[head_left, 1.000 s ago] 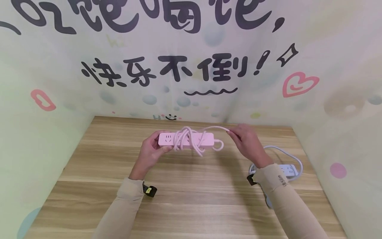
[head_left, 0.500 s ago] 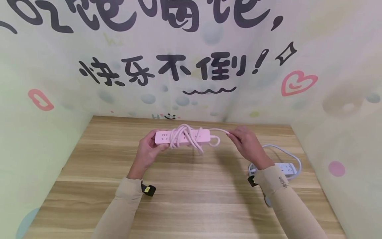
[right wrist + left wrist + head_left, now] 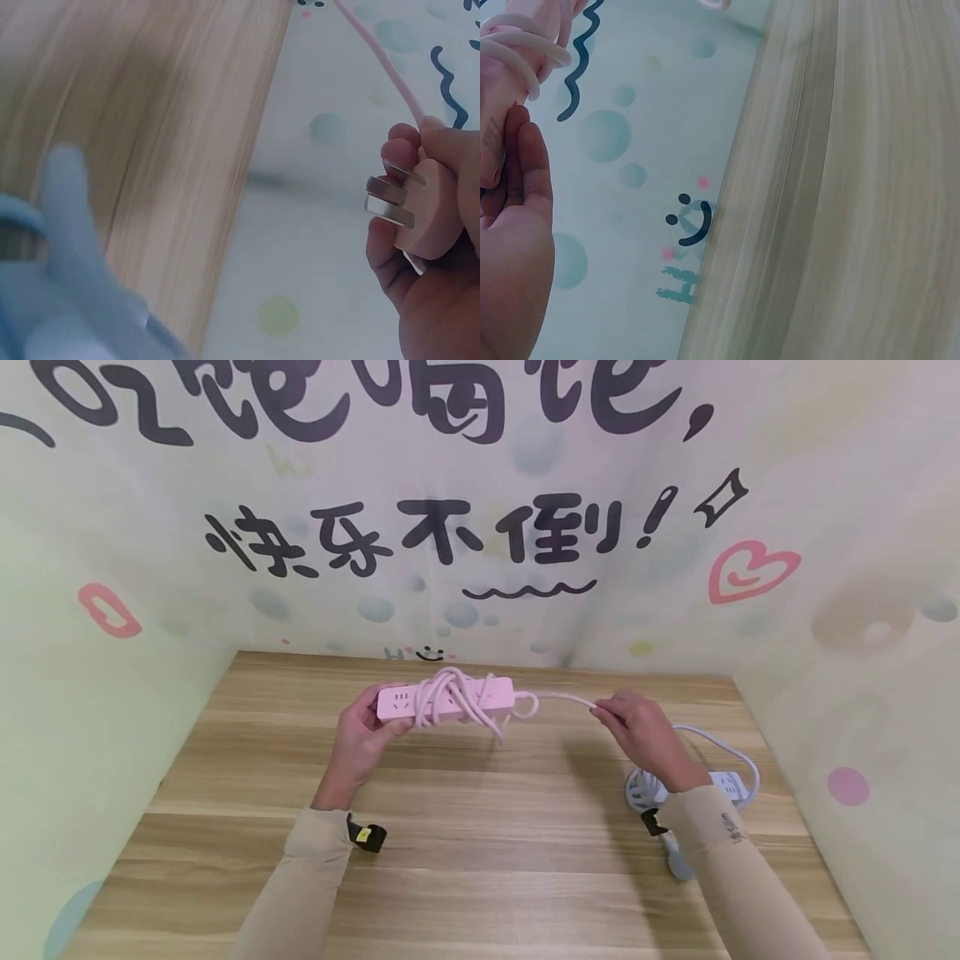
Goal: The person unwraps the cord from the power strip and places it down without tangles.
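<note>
My left hand point(image 3: 358, 739) grips the left end of a pink power strip point(image 3: 396, 702), holding it above the table. Loops of its pink cord point(image 3: 457, 693) are wound round the strip's middle. In the left wrist view the fingers point(image 3: 532, 161) curl about the strip's end. From the strip's right end the cord runs across to my right hand point(image 3: 637, 731). The right wrist view shows that hand holding the cord's three-pin plug point(image 3: 431, 210), its metal prongs pointing outward, with thumb and finger pinching the cord where it leaves the plug.
A second power strip point(image 3: 726, 783), white-blue with a coiled cord, lies on the wooden table point(image 3: 480, 877) at the right, partly hidden under my right forearm. Its plug point(image 3: 680, 865) lies nearer to me. Printed cloth walls point(image 3: 360, 635) stand behind the table and at both sides.
My right hand has moved right with the plug, and the cord span between strip and hand is longer. The left hand and pink strip have shifted slightly left, the strip tilting a little.
</note>
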Motion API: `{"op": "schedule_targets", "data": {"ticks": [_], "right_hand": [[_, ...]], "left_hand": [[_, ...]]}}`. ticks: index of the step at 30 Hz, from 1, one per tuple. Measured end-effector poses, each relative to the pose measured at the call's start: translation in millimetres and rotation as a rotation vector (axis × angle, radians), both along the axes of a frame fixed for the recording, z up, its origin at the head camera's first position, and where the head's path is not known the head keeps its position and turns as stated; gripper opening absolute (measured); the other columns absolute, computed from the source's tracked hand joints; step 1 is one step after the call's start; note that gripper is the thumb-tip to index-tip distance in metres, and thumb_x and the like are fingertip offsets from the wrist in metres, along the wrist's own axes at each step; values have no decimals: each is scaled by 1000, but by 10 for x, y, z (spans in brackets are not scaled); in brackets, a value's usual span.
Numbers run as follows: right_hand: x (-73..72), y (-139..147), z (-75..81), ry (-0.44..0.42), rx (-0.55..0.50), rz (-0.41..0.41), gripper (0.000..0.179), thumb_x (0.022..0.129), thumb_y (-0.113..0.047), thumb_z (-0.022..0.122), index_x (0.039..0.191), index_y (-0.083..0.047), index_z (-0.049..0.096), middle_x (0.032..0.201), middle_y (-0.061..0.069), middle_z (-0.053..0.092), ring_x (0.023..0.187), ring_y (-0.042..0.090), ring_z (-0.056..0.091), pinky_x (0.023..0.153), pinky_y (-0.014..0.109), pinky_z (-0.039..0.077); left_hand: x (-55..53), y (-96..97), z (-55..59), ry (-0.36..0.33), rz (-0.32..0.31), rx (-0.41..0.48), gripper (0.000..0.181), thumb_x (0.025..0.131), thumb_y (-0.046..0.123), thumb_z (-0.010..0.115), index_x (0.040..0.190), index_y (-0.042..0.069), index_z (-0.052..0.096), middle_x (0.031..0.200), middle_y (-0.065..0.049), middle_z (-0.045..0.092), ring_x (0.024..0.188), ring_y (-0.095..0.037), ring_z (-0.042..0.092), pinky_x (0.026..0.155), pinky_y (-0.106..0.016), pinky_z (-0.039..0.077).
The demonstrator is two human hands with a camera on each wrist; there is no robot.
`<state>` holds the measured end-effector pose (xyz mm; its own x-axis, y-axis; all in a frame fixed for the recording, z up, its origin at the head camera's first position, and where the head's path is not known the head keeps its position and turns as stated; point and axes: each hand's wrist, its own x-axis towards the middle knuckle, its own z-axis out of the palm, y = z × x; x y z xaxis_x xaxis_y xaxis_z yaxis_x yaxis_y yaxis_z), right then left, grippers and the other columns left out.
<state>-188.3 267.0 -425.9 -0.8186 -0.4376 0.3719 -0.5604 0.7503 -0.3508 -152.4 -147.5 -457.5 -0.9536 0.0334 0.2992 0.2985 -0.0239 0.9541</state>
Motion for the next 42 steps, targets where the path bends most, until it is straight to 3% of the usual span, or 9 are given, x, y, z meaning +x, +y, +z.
{"op": "schedule_targets", "data": {"ticks": [9, 18, 23, 27, 31, 37, 42], "right_hand": [[-24, 235, -24, -144, 89, -30, 16, 100, -12, 65, 103, -3, 77, 76, 2, 65, 71, 14, 51, 66, 31, 45], [-55, 388, -77, -186, 97, -58, 18, 101, -13, 63, 105, -3, 77, 73, -2, 60, 67, 12, 48, 65, 29, 43], [-71, 371, -113, -185, 79, -58, 19, 100, -12, 64, 107, 0, 77, 75, 2, 63, 68, 12, 50, 64, 28, 44], [-90, 322, -164, -261, 92, -71, 20, 101, -12, 62, 110, 1, 75, 83, 9, 68, 73, 15, 55, 68, 33, 48], [-106, 256, -215, -329, 142, -94, 22, 102, -11, 59, 111, 4, 73, 93, 16, 73, 83, 25, 67, 78, 45, 58], [-108, 179, -260, -461, 199, -140, 28, 105, -12, 52, 117, 8, 69, 104, 21, 74, 98, 36, 71, 92, 54, 58], [-104, 164, -295, -468, 227, -142, 26, 104, -7, 52, 117, 8, 68, 111, 24, 73, 106, 40, 69, 96, 55, 56]], "left_hand": [[22, -80, -44, -18, 22, 18, 52, 85, -11, 70, 134, -12, 53, 116, 10, 68, 105, -4, 64, 89, -14, 57], [27, -148, -82, -32, 51, -25, 51, 86, -8, 72, 134, -9, 54, 118, 12, 67, 109, -4, 64, 93, -14, 56], [34, -147, -78, -33, 46, -32, 51, 87, -7, 72, 134, -8, 55, 117, 11, 67, 106, -4, 64, 90, -14, 56], [43, -125, -70, -29, 40, -28, 51, 86, -8, 72, 134, -8, 55, 115, 11, 67, 104, -4, 64, 88, -14, 57], [38, -97, -54, -10, 15, -26, 51, 86, -9, 72, 134, -8, 56, 116, 9, 67, 104, -4, 64, 88, -14, 57], [23, -77, -53, 4, -2, 0, 51, 85, -11, 72, 133, -11, 54, 114, 9, 68, 102, -4, 64, 85, -14, 57], [13, -70, -56, 0, -3, -4, 51, 85, -11, 72, 133, -11, 55, 115, 10, 68, 103, -4, 64, 86, -15, 57]]}}
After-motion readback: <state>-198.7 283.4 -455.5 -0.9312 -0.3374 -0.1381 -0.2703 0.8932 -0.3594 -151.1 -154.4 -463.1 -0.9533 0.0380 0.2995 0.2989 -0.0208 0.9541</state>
